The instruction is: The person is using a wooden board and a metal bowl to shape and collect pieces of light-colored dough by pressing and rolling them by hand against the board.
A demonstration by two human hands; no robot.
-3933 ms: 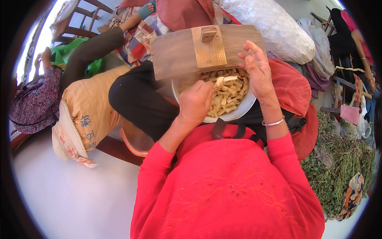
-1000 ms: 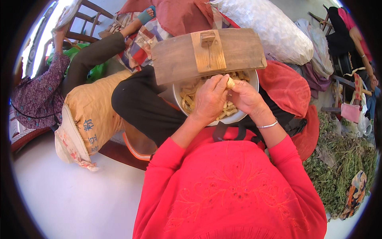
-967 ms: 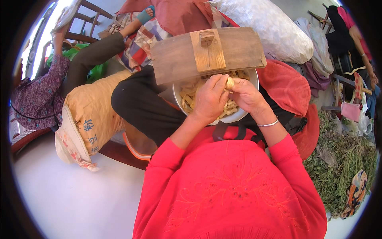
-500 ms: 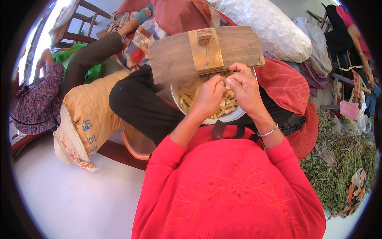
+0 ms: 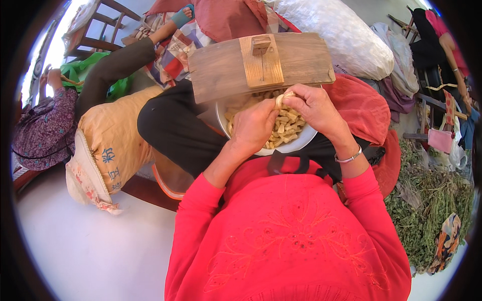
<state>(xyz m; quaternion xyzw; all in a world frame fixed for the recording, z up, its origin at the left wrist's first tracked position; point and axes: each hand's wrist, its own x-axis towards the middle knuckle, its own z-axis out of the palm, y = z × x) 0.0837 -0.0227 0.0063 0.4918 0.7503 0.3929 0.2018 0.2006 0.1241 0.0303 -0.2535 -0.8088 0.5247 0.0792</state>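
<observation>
Over a white bowl [image 5: 297,146] in my lap, both my hands are raised close together. A pale yellow, strip-like piece [image 5: 284,97] is pinched between them; its exact kind does not show. My left hand [image 5: 252,123] has its fingers closed at the piece's left end. Thumb and finger of my right hand [image 5: 317,111] grip its other end, and a metal bracelet circles that wrist. Below them the bowl holds many short, yellowish pieces [image 5: 286,128] of the same look. Just beyond my fingers, a wooden board [image 5: 306,60] with a small block on it covers the bowl's far part.
To the left, a tan sack [image 5: 118,133] stands with a pale hat [image 5: 85,173] against it. Past the board lies a large white sack [image 5: 336,37]. A red towel [image 5: 356,108] and a heap of dried plants [image 5: 427,215] are on the right. Other people sit at both sides.
My left hand has shifted slightly left and down, and my right hand slightly right. The pinched piece shows more plainly between them. At the left, another person's arm has moved.
</observation>
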